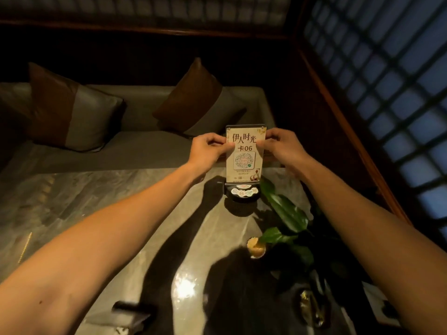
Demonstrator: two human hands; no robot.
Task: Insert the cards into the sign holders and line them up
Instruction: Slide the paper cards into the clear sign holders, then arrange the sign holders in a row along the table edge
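Note:
A cream card (245, 163) printed with dark characters, "06" and a QR code stands upright inside a clear sign holder (245, 127) on a black round base (243, 193). The holder stands near the far edge of the marble table (96, 204). My left hand (209, 147) pinches the card's left edge near the top. On the opposite side, my right hand (281, 146) pinches its right edge at the same height. Both forearms reach across the table.
A leafy green plant (285, 213) with a pale flower (256, 249) stands right of the holder. A dark object (131, 308) lies at the near table edge. Behind the table is a bench with two cushions (72, 110). A lattice window (387, 81) is on the right.

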